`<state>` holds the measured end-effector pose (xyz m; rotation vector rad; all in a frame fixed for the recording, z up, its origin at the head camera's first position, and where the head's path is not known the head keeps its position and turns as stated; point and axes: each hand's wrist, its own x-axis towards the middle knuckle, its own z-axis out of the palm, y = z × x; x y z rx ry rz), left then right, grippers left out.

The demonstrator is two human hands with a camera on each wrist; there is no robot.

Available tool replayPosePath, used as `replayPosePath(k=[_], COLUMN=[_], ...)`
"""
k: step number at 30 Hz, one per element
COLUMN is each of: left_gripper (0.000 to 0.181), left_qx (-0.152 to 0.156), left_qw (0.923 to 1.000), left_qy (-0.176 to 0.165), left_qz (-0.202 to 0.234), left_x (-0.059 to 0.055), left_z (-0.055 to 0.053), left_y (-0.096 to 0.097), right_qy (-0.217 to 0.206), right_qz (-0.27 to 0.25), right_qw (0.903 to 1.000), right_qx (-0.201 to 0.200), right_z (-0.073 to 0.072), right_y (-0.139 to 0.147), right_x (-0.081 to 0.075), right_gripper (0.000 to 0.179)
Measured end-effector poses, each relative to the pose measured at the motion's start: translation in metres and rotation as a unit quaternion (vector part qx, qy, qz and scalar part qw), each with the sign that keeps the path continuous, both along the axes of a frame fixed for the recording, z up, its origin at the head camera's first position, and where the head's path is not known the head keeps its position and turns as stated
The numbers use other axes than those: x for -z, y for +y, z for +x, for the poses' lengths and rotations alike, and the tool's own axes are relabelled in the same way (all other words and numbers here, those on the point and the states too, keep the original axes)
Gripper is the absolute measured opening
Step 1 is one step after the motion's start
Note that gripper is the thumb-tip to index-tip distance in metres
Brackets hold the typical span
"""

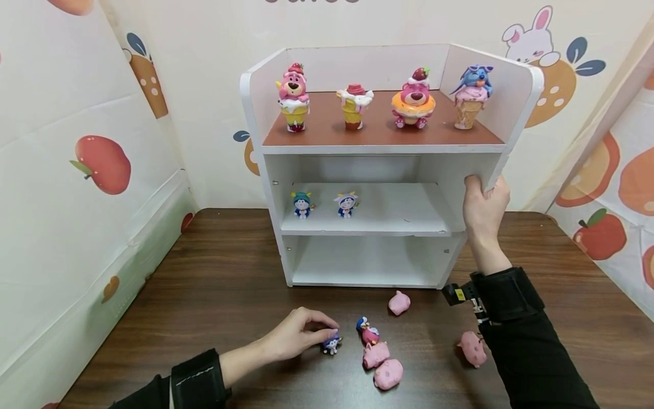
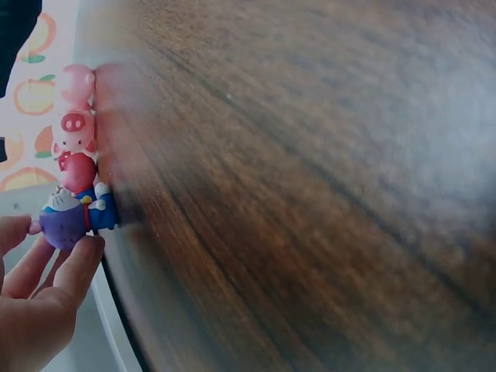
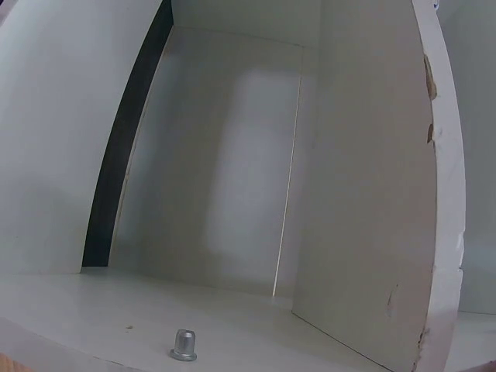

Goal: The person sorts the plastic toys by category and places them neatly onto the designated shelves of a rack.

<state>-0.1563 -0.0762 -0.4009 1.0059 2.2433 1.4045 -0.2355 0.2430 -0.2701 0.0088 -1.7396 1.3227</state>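
Observation:
With thumb and fingertips my left hand (image 1: 292, 336) pinches a small figurine (image 1: 331, 343) at the table top; the left wrist view shows its purple head (image 2: 63, 223) and blue body. Just right of it, a blue-and-pink figurine (image 1: 368, 332) and two pink pig figurines (image 1: 376, 355) lie in a row. My right hand (image 1: 485, 213) grips the right side panel of the white shelf unit (image 1: 365, 233). Two little figurines, one with a green cap (image 1: 302, 205) and one with a white cap (image 1: 347, 205), stand on the middle shelf. The right wrist view holds only the unit's interior.
Along the brown top shelf (image 1: 327, 136) stand a pink bear cone (image 1: 294, 99), a yellow cone (image 1: 353, 107), a bear in an orange ring (image 1: 414, 101) and a blue-topped cone (image 1: 472, 97). Other pink pigs lie by the unit's front (image 1: 399, 303) and near the right forearm (image 1: 472, 349).

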Motion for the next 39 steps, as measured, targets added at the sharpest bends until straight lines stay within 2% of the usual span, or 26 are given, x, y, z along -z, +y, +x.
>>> replayPosePath(k=[6,8,11,14,17,22,24,26,34,39], left_gripper=[0.020,0.020,0.021,0.026,0.040,0.059,0.059,0.056,0.029,0.024], left_qx=[0.003,0.006,0.014,0.011,-0.013,-0.058,-0.070,-0.077,-0.077,-0.073], left_qw=[0.9999,0.9995,0.9965,0.9893,0.9772,0.9544,0.9480,0.9453,0.9487,0.9519], left_qy=[0.011,0.030,0.082,0.145,0.205,0.262,0.274,0.277,0.265,0.261], left_qz=[-0.004,-0.005,-0.004,-0.014,-0.053,-0.131,-0.147,-0.154,-0.154,-0.142], left_x=[-0.001,0.000,0.003,0.004,0.004,0.003,0.002,0.002,0.000,-0.002], left_z=[0.004,0.006,0.009,0.013,0.019,0.028,0.030,0.031,0.030,0.029], left_y=[0.000,0.001,0.003,0.005,0.008,0.012,0.013,0.014,0.015,0.016], right_qy=[0.001,0.001,0.001,0.000,-0.001,0.004,0.006,0.007,0.005,0.006], right_qz=[-0.002,-0.005,-0.006,-0.007,-0.007,-0.003,-0.002,-0.004,-0.010,-0.006], right_qw=[1.0000,1.0000,1.0000,1.0000,1.0000,1.0000,1.0000,1.0000,0.9999,1.0000], right_qx=[0.001,0.000,0.001,0.001,0.000,0.000,0.002,0.003,0.002,-0.001], right_z=[0.000,0.000,0.000,0.000,0.000,0.000,0.000,0.000,-0.001,-0.001], right_y=[0.000,0.000,0.000,0.000,0.000,0.000,0.000,0.000,0.000,0.000], right_x=[0.000,0.000,0.000,0.000,-0.001,0.000,0.000,0.000,0.000,0.000], right_gripper=[0.033,0.033,0.032,0.032,0.033,0.034,0.034,0.033,0.032,0.033])
